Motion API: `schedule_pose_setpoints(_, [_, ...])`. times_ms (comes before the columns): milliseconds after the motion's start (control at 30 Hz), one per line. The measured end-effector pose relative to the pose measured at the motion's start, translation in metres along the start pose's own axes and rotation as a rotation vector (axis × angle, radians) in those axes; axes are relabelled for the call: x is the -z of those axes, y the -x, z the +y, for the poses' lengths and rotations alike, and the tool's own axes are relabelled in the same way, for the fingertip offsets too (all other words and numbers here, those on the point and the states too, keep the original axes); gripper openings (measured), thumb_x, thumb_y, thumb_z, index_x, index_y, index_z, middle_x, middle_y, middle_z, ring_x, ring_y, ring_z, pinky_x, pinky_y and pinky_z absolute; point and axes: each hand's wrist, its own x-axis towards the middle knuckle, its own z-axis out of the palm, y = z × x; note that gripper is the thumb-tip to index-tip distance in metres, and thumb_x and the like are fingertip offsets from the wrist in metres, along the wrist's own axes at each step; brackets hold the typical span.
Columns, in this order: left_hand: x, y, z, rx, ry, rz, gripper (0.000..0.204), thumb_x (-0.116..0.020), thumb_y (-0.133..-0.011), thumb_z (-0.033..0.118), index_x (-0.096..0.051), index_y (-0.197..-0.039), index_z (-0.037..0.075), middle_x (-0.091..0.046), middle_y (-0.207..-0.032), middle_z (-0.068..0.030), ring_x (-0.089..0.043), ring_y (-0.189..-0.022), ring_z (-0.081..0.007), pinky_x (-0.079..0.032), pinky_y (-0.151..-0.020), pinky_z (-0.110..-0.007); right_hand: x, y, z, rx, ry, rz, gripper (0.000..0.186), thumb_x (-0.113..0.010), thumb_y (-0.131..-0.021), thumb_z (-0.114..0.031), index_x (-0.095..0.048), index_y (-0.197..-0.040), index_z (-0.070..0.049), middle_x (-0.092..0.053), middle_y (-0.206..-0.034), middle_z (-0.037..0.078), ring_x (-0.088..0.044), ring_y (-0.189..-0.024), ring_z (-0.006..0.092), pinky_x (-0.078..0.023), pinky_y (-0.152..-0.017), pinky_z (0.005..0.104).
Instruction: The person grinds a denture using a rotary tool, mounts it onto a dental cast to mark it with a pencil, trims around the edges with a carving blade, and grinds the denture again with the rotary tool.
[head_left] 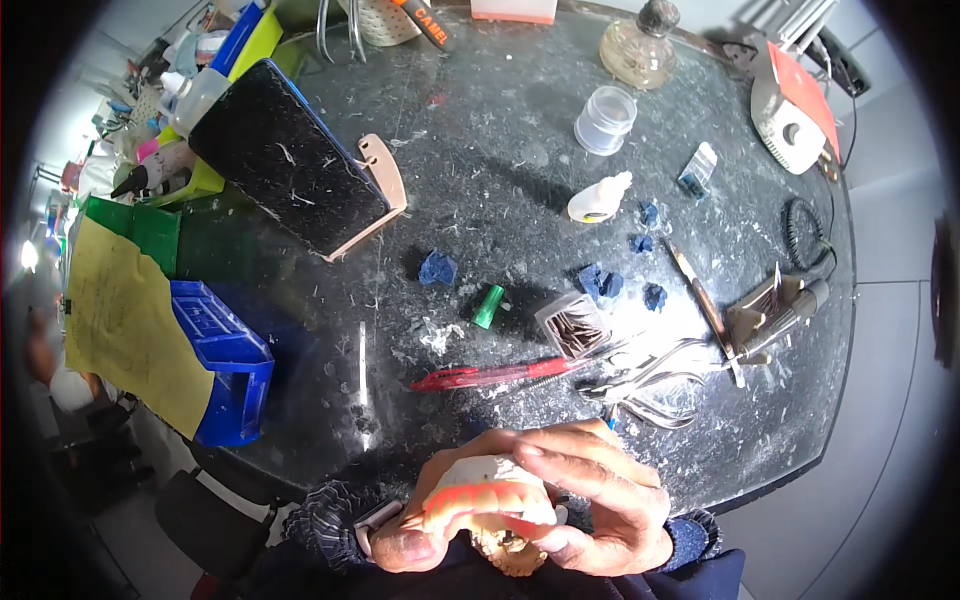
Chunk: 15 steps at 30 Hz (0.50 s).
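Observation:
Close to my body, at the lower middle, I hold a dental model in both hands. Its upper part is a white plaster cast [490,469] with a curved row of teeth set in pinkish-orange wax [470,497]. Below it shows a yellowish plaster cast [508,553] with a rough edge. My left hand [412,540] grips the model's left side, thumb in front and fingers mostly hidden behind. My right hand [605,490] closes on the right side, its fingers over the top and its thumb near the lower edge.
Beyond my hands lie a red pen [490,374], metal pliers [655,385], a box of small burs or pins [575,328], a knife-like tool [700,295] and a green cap [488,306]. A white dropper bottle [600,198] stands farther back. Blue bins [225,365] line the left.

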Motion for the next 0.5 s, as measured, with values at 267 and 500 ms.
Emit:
schedule_pose_setpoints(267, [-0.01,-0.006,0.003,-0.023,-0.05,0.073,0.07,-0.049,-0.066,0.042,-0.05,-0.116,-0.006,-0.052,-0.114,-0.0173,-0.047,-0.109,-0.0255,-0.031,-0.095,-0.039,0.001,0.002,0.003,-0.06,-0.039,0.029,0.051,-0.072,-0.076,-0.025,-0.058,-0.112,0.008,-0.06,-0.108,0.024,-0.059,-0.099,0.0338,-0.044,-0.085,0.0414])
schedule_pose_setpoints(500, [0.001,-0.03,-0.01,-0.313,-0.154,-0.096,0.069,-0.046,-0.066,0.041,-0.05,-0.115,-0.008,-0.056,-0.105,-0.0208,-0.052,-0.097,-0.0284,-0.035,-0.088,-0.039,0.0,0.0,0.004,-0.109,-0.067,0.047,0.05,-0.072,-0.076,-0.024,-0.058,-0.112,0.007,-0.06,-0.11,0.024,-0.058,-0.1,0.0339,-0.044,-0.086,0.0417])
